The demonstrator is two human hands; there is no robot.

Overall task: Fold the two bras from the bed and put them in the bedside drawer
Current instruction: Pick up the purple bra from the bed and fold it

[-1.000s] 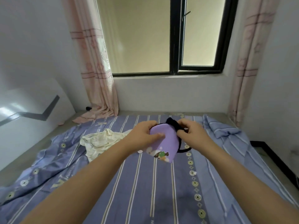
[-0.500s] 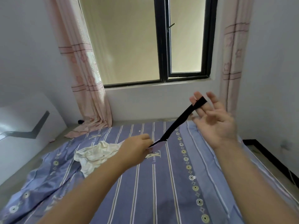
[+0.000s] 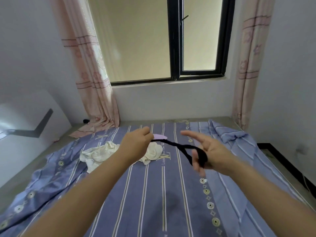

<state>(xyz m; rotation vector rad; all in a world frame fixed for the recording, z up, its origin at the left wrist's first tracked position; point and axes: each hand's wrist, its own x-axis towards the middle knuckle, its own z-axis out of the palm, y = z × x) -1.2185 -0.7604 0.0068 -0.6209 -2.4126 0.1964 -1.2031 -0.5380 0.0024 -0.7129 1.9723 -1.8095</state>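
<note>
My left hand (image 3: pixel 136 144) is closed around a folded lilac bra (image 3: pixel 160 136), of which only a thin edge shows past my fingers. Its black strap (image 3: pixel 179 146) runs from that hand to my right hand (image 3: pixel 208 151), where it loops around the lower fingers. The index finger and thumb of the right hand are spread. A second bra, cream white (image 3: pixel 102 153), lies crumpled on the bed (image 3: pixel 153 194) just behind my left forearm. Both hands hover above the striped blue sheet. The bedside drawer is not in view.
A window with a black frame (image 3: pixel 176 48) and pink curtains (image 3: pixel 92 74) stands beyond the bed. A white headboard panel (image 3: pixel 25 127) is at the left. The sheet is bunched at the far right (image 3: pixel 227 134). A dark floor edge (image 3: pixel 282 165) runs along the right.
One second ago both hands held the folded lilac bra together. The right hand then pulled the black strap up and out, and has now dropped lower with the strap wound around its fingers.
</note>
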